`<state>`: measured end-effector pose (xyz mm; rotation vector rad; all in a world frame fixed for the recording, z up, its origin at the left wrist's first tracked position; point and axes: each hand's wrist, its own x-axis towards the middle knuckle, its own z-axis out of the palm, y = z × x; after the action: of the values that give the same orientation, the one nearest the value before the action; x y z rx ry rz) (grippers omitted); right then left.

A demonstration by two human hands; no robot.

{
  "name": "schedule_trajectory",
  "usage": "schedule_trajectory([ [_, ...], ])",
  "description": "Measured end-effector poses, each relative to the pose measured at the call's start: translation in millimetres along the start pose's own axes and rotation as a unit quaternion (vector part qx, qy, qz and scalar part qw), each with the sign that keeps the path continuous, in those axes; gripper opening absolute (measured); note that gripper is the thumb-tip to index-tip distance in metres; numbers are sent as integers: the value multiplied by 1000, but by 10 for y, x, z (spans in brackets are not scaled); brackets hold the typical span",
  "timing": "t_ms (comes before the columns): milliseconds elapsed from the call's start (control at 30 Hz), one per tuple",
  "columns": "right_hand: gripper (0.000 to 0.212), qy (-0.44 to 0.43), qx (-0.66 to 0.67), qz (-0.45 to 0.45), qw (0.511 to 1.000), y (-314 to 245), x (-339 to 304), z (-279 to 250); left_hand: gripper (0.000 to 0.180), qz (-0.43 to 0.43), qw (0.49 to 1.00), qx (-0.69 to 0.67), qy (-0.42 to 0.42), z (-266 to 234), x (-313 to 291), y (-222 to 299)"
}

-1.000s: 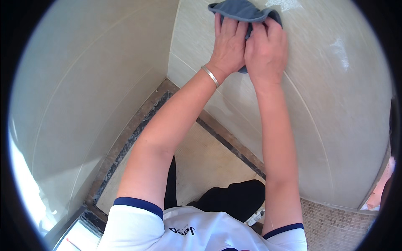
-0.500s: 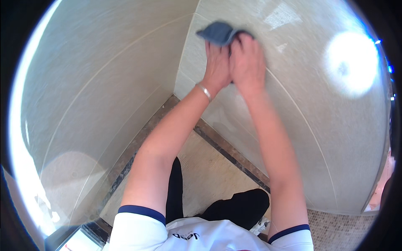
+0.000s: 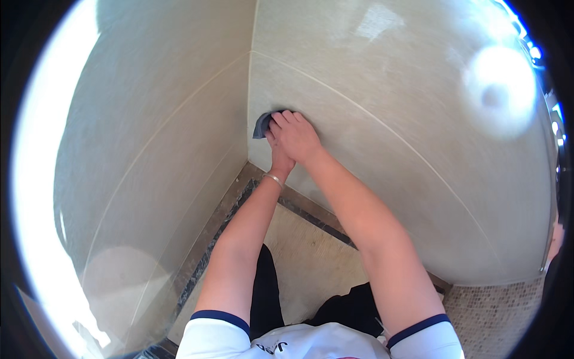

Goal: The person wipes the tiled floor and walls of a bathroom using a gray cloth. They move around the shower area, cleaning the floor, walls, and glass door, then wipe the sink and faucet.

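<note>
A blue-grey cloth [image 3: 262, 124] is pressed flat against the beige tiled wall [image 3: 382, 119], close to the inner corner where two walls meet. My right hand [image 3: 296, 136] lies over the cloth with fingers together. My left hand [image 3: 277, 157] sits just under the right one, mostly hidden by it, and also pushes on the cloth. A thin silver bangle [image 3: 273, 178] circles my left wrist. Only the cloth's left edge shows.
The left wall [image 3: 155, 131] meets the right wall in a vertical corner seam. A dark stone border strip [image 3: 209, 239] runs along the base of both walls. Beige floor [image 3: 305, 263] lies below, with small mosaic tiles [image 3: 496, 317] at the lower right.
Both hands have carried the cloth down the wall and left toward the corner; the cloth is now almost covered by the hands.
</note>
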<state>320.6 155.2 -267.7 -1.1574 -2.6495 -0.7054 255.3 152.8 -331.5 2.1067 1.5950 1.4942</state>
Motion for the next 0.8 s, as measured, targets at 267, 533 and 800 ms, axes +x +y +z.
schedule_trajectory([
  [267, 32, 251, -65, 50, 964, 771, -270, -1333, 59, 165, 981, 14, 105, -408, 757, 792],
  [533, 36, 203, -22, 146, 968, 554, -1391, -947, 49, 178, 984, 28, -11, -48, -1, 1119],
  [800, 24, 324, -25, 242, 914, 921, -1834, -1691, 44, 386, 921, -39, 25, -158, 444, 1961],
])
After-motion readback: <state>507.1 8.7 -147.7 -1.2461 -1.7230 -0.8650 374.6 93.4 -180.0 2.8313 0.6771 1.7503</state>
